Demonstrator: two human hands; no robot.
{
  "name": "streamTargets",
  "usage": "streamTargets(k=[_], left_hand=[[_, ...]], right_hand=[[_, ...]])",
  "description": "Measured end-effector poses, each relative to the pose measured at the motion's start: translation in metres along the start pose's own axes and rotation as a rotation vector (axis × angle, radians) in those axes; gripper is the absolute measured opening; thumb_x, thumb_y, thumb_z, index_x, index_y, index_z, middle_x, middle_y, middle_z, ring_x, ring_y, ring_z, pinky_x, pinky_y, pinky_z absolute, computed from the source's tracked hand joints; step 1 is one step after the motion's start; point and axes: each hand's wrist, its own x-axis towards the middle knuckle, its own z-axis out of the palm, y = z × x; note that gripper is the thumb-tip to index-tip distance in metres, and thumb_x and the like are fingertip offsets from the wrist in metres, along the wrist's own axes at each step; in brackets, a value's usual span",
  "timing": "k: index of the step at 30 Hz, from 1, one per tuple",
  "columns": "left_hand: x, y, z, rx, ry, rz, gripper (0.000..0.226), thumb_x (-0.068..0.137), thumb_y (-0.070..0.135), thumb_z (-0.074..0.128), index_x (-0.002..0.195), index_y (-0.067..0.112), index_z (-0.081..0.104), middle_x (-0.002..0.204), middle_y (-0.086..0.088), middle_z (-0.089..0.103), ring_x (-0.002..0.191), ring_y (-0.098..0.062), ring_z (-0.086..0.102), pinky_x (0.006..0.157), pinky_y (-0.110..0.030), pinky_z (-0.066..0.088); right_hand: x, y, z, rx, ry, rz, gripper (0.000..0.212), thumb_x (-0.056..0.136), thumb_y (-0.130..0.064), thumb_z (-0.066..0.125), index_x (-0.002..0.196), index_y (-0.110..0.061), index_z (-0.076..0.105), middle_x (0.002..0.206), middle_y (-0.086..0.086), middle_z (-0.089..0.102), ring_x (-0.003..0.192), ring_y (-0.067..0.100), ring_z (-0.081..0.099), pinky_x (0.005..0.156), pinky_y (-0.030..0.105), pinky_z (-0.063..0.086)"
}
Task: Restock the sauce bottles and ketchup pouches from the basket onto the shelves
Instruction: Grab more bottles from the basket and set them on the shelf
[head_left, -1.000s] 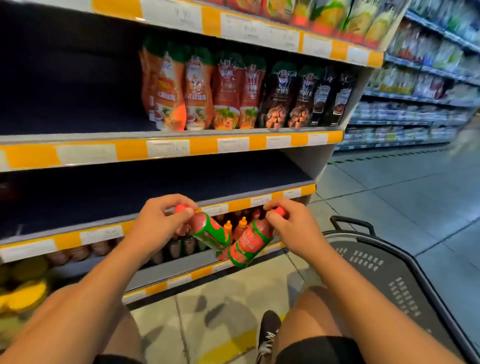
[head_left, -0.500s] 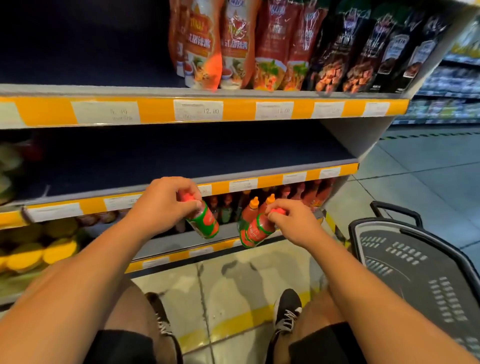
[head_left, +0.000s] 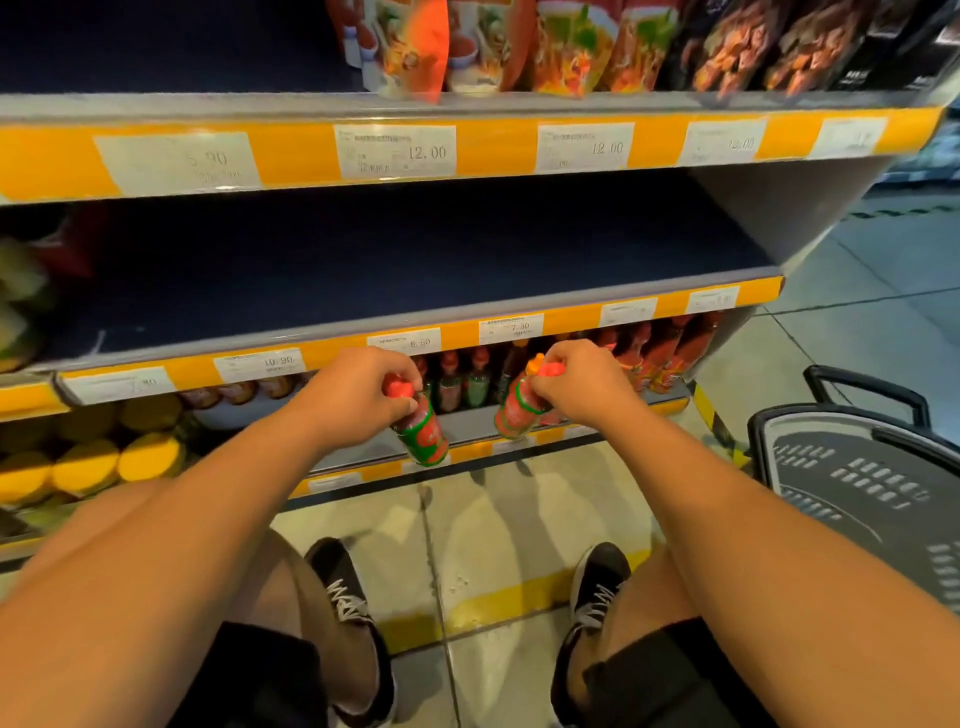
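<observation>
My left hand (head_left: 358, 397) grips a red sauce bottle (head_left: 423, 434) with a green band by its red cap. It hangs just in front of the low shelf's edge (head_left: 467, 423). My right hand (head_left: 582, 387) holds a second red sauce bottle (head_left: 517, 413) the same way, tilted over the shelf's front. Behind them stand several sauce bottles (head_left: 462, 384) in a row. The black basket (head_left: 841, 467) is on the floor at the right; its contents are out of sight. Sauce pouches (head_left: 561, 47) fill the top shelf.
The middle shelf (head_left: 415, 260) above my hands is dark and bare, with a yellow price strip (head_left: 514, 327) just over my knuckles. Yellow packs (head_left: 83, 462) sit low at the left. My knees and black shoes (head_left: 343, 587) are close to the shelf base.
I have crouched and leaned closer. Both hands have carried their bottles down and forward, from below the middle shelf's edge to the front of the low shelf.
</observation>
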Motion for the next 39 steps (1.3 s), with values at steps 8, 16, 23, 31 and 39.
streamTargets(k=[8, 16, 23, 31, 39], left_hand=[[0.026, -0.010, 0.047, 0.256, -0.101, 0.019, 0.028, 0.091, 0.016, 0.071, 0.118, 0.023, 0.071, 0.112, -0.001, 0.069, 0.101, -0.025, 0.065, 0.081, -0.039, 0.057], [0.056, -0.033, 0.097, 0.150, -0.048, -0.127, 0.019, 0.086, 0.004, 0.067, 0.097, 0.018, 0.073, 0.103, -0.006, 0.071, 0.092, -0.029, 0.064, 0.079, -0.043, 0.057], [0.083, -0.045, 0.123, -0.028, 0.077, -0.219, 0.028, 0.085, 0.007, 0.072, 0.110, 0.017, 0.076, 0.110, -0.009, 0.074, 0.104, -0.030, 0.067, 0.086, -0.038, 0.054], [0.113, -0.051, 0.132, -0.197, 0.166, -0.335, 0.033, 0.086, 0.015, 0.080, 0.118, 0.014, 0.074, 0.114, -0.005, 0.072, 0.105, -0.021, 0.065, 0.093, -0.037, 0.054], [0.137, -0.049, 0.152, -0.134, 0.100, -0.334, 0.028, 0.089, 0.027, 0.078, 0.111, 0.010, 0.074, 0.108, -0.008, 0.073, 0.103, -0.027, 0.066, 0.093, -0.045, 0.055]], right_hand=[[0.027, 0.001, 0.025, -0.136, -0.164, -0.088, 0.007, 0.082, -0.017, 0.074, 0.088, -0.018, 0.075, 0.090, 0.004, 0.071, 0.089, 0.025, 0.067, 0.079, 0.040, 0.058], [0.055, 0.011, 0.045, -0.184, -0.172, -0.128, 0.031, 0.086, -0.012, 0.078, 0.117, -0.018, 0.076, 0.121, 0.006, 0.070, 0.115, 0.029, 0.063, 0.099, 0.042, 0.052], [0.086, 0.019, 0.070, -0.114, -0.092, -0.098, 0.027, 0.085, -0.012, 0.077, 0.109, -0.023, 0.078, 0.111, 0.004, 0.073, 0.102, 0.027, 0.067, 0.086, 0.038, 0.056], [0.110, 0.023, 0.095, -0.159, -0.091, -0.075, 0.030, 0.083, -0.015, 0.079, 0.111, -0.025, 0.076, 0.112, 0.005, 0.074, 0.103, 0.029, 0.069, 0.087, 0.042, 0.059], [0.124, 0.025, 0.114, -0.245, -0.117, -0.129, 0.037, 0.087, -0.012, 0.072, 0.120, -0.028, 0.074, 0.125, 0.010, 0.069, 0.116, 0.037, 0.062, 0.093, 0.049, 0.057]])
